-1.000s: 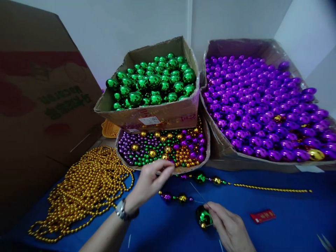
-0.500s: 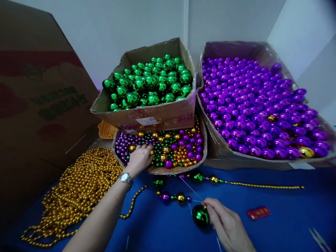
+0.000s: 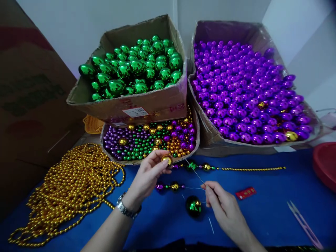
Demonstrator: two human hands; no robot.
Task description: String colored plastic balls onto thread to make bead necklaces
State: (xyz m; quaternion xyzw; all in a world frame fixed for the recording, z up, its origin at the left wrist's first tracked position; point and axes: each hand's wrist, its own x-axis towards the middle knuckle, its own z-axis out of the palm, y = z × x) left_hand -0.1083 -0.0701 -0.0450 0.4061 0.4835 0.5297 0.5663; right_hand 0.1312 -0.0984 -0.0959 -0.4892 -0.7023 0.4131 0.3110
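My left hand (image 3: 149,171), with a watch on its wrist, pinches a shiny gold bead (image 3: 167,160) just in front of the low carton of mixed beads. My right hand (image 3: 223,206) grips a long thin needle (image 3: 194,170) that points up and left toward the gold bead, a short gap apart. A thread (image 3: 194,188) runs from my right fingers to a beaded strand (image 3: 174,186) of purple, green and gold beads on the blue table. Below the needle, a large dark green bead (image 3: 193,206) is beside my right hand; whether the thread passes through it I cannot tell.
A carton (image 3: 157,105) of green balls stands behind, over the low carton (image 3: 196,141). Purple balls (image 3: 236,94) fill a carton at right. Gold bead chains (image 3: 76,189) lie heaped at left. A red packet (image 3: 245,193), thread snips (image 3: 304,224) and a red basin (image 3: 325,164) are at right.
My left hand has come out of the low carton toward me and right, now with a gold bead. The right hand still grips the needle. The view has shifted.
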